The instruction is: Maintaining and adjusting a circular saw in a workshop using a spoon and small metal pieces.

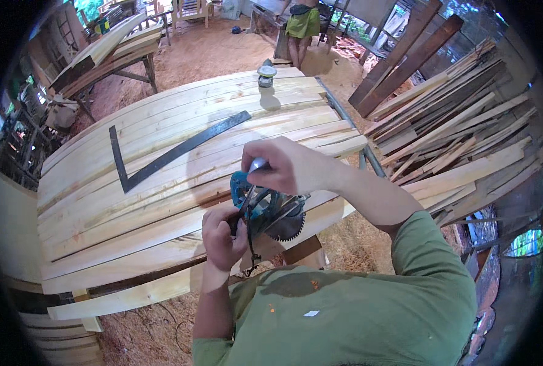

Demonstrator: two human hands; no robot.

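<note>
A teal circular saw point(260, 196) rests by the near right edge of the boards, its toothed blade point(288, 227) showing on the right side. My right hand point(278, 166) is closed above the saw round a slim tool with a shiny rounded end point(258, 164); its exact kind is unclear. Lower and to the left, my left hand point(224, 236) is closed, thumb and fingers pinching a dark slim piece point(242, 213) beside the saw body. Whether that piece belongs to the saw is hidden by the fingers. A black cord point(253, 261) dangles below the saw.
Pale boards point(131, 210) lie side by side as a large surface. A dark framing square point(180, 150) rests on them, with a small power tool point(266, 74) farther back. Scrap lumber point(460, 131) is heaped right. Another person point(302, 27) stands beyond; stacked planks point(109, 52) lie far left.
</note>
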